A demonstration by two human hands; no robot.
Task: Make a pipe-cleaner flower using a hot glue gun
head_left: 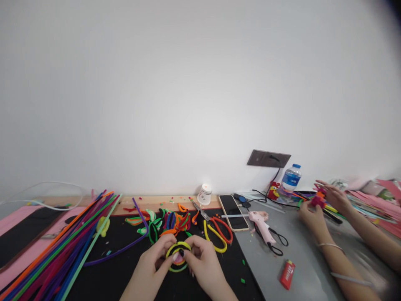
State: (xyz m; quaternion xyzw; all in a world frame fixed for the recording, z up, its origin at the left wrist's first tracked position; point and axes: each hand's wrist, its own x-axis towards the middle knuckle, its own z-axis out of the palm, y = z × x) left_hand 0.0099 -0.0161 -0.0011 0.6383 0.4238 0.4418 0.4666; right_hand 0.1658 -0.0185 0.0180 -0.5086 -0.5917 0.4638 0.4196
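Between the fingertips of my left hand (149,264) and my right hand (205,264) is a round coil of pipe cleaners (179,265). Yellow-green and black rings circle its pinkish middle. Both thumbs press on its face, while other fingers curl behind the rim and are partly hidden. Just beyond my hands lies a heap of bent pipe-cleaner pieces (177,221) in orange, green, black and other colours. Scissors (216,230) with one yellow and one red handle rest to the right of the heap. All this is over a black mat (125,271).
Long pipe cleaners (62,251) fan out at left. A white cup (204,194), a phone (233,212), a pink glue gun (263,228), a red lighter (287,274) and a water bottle (290,180) stand or lie rightward. At far right another person's hands (316,221) hold a pink-and-orange piece.
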